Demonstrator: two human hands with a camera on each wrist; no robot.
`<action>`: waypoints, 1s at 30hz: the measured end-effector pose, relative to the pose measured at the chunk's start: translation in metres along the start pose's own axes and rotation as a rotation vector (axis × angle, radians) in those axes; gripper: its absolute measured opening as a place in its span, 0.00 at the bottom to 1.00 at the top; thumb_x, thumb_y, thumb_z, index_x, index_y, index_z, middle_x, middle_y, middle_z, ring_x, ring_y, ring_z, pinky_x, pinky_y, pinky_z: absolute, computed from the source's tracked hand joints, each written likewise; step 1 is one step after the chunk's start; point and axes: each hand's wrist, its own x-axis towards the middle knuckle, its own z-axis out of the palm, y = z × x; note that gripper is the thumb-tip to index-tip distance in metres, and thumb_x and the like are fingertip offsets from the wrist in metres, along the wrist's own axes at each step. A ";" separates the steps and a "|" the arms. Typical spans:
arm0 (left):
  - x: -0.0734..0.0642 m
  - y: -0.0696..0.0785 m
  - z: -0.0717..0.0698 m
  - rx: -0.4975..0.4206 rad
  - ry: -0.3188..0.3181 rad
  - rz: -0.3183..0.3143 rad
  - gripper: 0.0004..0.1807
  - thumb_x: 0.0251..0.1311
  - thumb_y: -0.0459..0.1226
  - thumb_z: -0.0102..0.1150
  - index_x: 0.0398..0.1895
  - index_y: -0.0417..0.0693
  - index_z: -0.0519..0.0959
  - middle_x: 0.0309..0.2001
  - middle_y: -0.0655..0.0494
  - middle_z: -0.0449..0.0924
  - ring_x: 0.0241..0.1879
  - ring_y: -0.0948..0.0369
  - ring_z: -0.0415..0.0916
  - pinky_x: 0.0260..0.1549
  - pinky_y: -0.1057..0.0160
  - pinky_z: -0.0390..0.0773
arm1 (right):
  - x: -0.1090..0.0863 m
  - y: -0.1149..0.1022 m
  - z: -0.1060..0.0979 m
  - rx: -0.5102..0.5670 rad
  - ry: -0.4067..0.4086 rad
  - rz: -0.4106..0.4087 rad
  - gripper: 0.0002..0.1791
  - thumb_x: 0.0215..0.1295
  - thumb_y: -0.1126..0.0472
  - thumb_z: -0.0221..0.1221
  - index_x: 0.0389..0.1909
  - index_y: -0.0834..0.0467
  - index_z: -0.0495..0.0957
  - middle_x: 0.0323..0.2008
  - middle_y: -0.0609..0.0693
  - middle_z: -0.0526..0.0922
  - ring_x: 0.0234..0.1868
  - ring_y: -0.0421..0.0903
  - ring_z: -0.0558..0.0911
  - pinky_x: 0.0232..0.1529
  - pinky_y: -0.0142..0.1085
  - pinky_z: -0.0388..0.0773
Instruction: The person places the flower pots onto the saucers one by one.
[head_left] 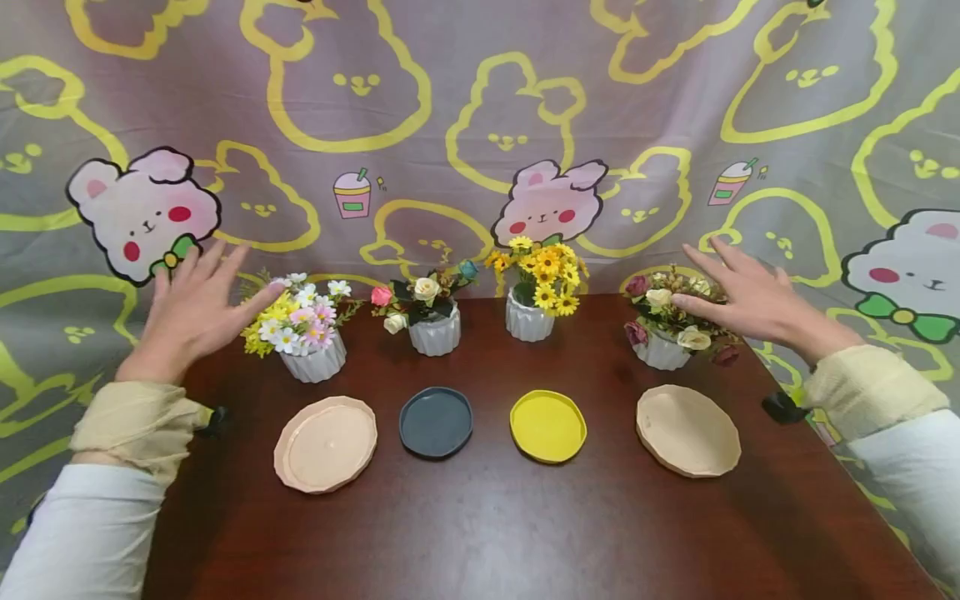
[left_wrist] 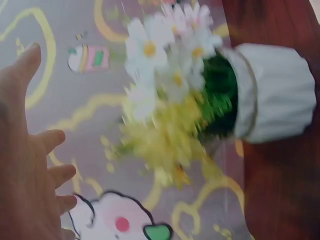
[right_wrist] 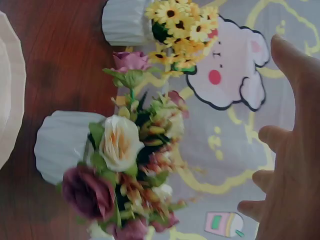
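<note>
My left hand [head_left: 198,304] is spread in the air beside the far-left potted daisies [head_left: 303,321], whose white ribbed pot [left_wrist: 277,92] shows in the left wrist view; a gap separates the two there. On the other side, my right hand [head_left: 750,300] hangs with straight fingers near the pot of purple and cream roses [head_left: 663,321]. In the right wrist view those roses [right_wrist: 120,142] stand apart from the fingers. Neither hand holds anything. Between them stand a pot of mixed roses [head_left: 427,312] and a pot of yellow daisies [head_left: 540,283].
In front of the pots lie a pale pink plate [head_left: 330,446], a dark grey plate [head_left: 437,422], a yellow plate [head_left: 548,426] and a beige plate [head_left: 686,432]. They rest on a dark red-brown table [head_left: 480,533]. A patterned curtain [head_left: 450,100] hangs right behind.
</note>
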 end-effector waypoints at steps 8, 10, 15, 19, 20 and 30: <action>-0.003 0.058 0.010 -0.040 0.103 0.184 0.47 0.64 0.67 0.45 0.79 0.54 0.52 0.78 0.39 0.47 0.77 0.35 0.41 0.69 0.27 0.37 | -0.041 0.018 -0.011 0.014 0.069 -0.018 0.47 0.67 0.38 0.55 0.80 0.45 0.42 0.79 0.62 0.41 0.74 0.73 0.51 0.57 0.75 0.53; -0.003 0.078 0.017 -0.059 0.113 0.234 0.46 0.64 0.66 0.47 0.79 0.54 0.53 0.78 0.41 0.49 0.77 0.37 0.43 0.71 0.30 0.39 | -0.050 0.023 -0.012 0.050 0.088 -0.018 0.47 0.67 0.40 0.57 0.80 0.46 0.44 0.79 0.63 0.44 0.74 0.73 0.51 0.58 0.74 0.54; -0.008 0.131 0.043 -0.094 0.126 0.390 0.44 0.64 0.63 0.51 0.78 0.56 0.55 0.78 0.47 0.52 0.78 0.44 0.47 0.75 0.37 0.42 | -0.066 0.038 -0.005 0.134 0.124 0.045 0.45 0.68 0.42 0.58 0.79 0.49 0.48 0.75 0.69 0.54 0.71 0.73 0.57 0.56 0.71 0.58; -0.019 0.179 0.069 -0.138 0.155 0.546 0.42 0.63 0.63 0.53 0.76 0.57 0.59 0.77 0.50 0.56 0.77 0.48 0.51 0.76 0.42 0.46 | -0.072 0.056 0.013 0.199 0.130 0.108 0.39 0.72 0.43 0.52 0.76 0.58 0.54 0.69 0.72 0.63 0.63 0.73 0.66 0.52 0.68 0.64; -0.021 0.190 0.076 -0.152 0.156 0.583 0.41 0.64 0.63 0.53 0.76 0.56 0.60 0.77 0.51 0.57 0.77 0.48 0.51 0.76 0.43 0.47 | -0.073 0.061 0.019 0.219 0.128 0.122 0.39 0.73 0.43 0.51 0.76 0.60 0.55 0.68 0.73 0.64 0.62 0.73 0.67 0.51 0.68 0.65; -0.044 0.276 0.129 -0.201 0.006 0.853 0.39 0.64 0.63 0.52 0.74 0.57 0.63 0.74 0.54 0.63 0.75 0.58 0.57 0.75 0.52 0.55 | -0.079 0.105 0.073 0.410 0.128 0.210 0.36 0.74 0.45 0.51 0.71 0.68 0.60 0.64 0.73 0.69 0.40 0.14 0.66 0.34 0.23 0.70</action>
